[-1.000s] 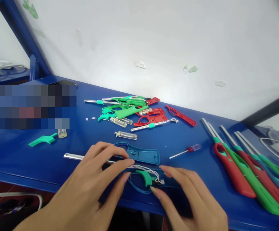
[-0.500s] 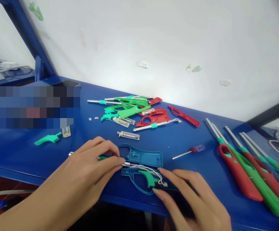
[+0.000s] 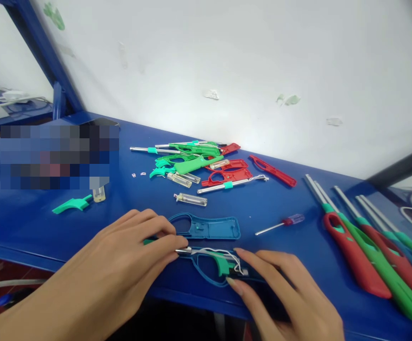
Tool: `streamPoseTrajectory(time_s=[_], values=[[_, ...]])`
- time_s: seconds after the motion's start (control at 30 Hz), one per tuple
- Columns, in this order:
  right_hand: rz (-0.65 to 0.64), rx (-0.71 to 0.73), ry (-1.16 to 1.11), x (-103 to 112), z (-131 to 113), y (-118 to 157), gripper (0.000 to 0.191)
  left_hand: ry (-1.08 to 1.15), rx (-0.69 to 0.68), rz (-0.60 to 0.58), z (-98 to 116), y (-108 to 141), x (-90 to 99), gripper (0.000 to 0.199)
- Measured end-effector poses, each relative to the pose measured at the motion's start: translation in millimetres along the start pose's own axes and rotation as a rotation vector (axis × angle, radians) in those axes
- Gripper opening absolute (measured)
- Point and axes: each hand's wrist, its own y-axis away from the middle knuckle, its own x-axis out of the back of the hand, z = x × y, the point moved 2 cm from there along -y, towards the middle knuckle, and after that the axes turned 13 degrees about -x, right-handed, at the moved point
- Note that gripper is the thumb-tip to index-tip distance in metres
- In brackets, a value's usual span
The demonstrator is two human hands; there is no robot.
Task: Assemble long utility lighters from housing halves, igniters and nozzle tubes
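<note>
My left hand [image 3: 134, 260] pinches the metal tube [image 3: 183, 250] of a utility lighter between thumb and fingers; much of the tube is hidden under the hand. The tube's end lies at the front of a blue lighter shell half [image 3: 206, 279]. My right hand [image 3: 287, 289] grips that shell half by its handle, thumb on the near side and fingers on the far side. Inside the shell sit a green trigger [image 3: 223, 264] and white wires [image 3: 220, 250]. Just beyond lies the other blue shell half [image 3: 223, 228], its hollow side up.
Farther back lie green and red shell parts [image 3: 198, 164], clear fuel tanks [image 3: 191, 199] and another metal tube [image 3: 213, 188]. A screwdriver [image 3: 293, 219] rests to the right, near several whole lighters [image 3: 355, 255]. A loose green trigger [image 3: 73, 204] is at left. Behind stands a white wall [image 3: 227, 57].
My left hand has brought the metal tube down toward me, from above the blue shell half to its front end. My right hand has barely moved.
</note>
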Motion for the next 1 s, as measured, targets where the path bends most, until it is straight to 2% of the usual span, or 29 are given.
streamPoseTrajectory(time_s=[0.33,0.53,0.7,0.77,0.87,1.0], values=[[-0.004,-0.006,0.007,-0.9,0.4,-0.5,0.025,0.094,-0.07,0.095,-0.2,-13.3,7.6,0.042],[-0.007,-0.006,0.007,0.3,0.3,-1.1,0.024,0.052,-0.014,0.081,4.0,-9.2,4.1,0.051],[-0.012,-0.01,0.012,-0.2,1.3,-0.9,0.024,-0.06,-0.13,-0.018,7.9,-7.8,1.3,0.045],[-0.011,-0.009,0.012,-0.5,1.1,-1.0,0.024,-0.116,-0.114,-0.012,10.9,-2.8,-2.7,0.048],[-0.011,-0.014,0.011,-0.7,0.6,-1.3,0.024,-0.139,-0.053,0.023,16.8,7.8,-10.4,0.065],[-0.012,-0.017,0.007,-0.4,0.5,-1.9,0.024,-0.069,0.004,-0.028,17.7,11.7,-14.1,0.075]])
